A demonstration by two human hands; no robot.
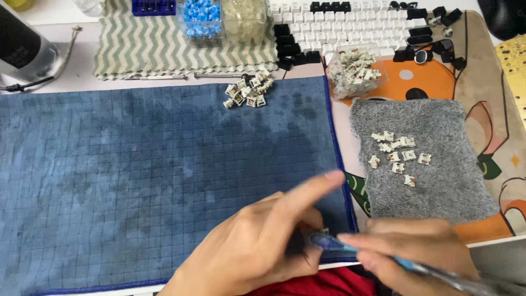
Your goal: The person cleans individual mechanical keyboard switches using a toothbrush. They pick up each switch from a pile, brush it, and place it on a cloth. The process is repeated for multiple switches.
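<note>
Surface: blue cloth (137,175) on your tabletop (71,79) | left hand (257,246) pinches a small part | right hand (422,252) grips a blue tool (350,249) | grey cloth (427,159) beside.

Both hands motion-blurred: left hand (257,246) hides a small part pinched at its fingers (315,189), right hand (422,252) holds a blurred blue tool (383,257) cut off at bottom edge; black bottle (22,46) cropped top left.
</note>
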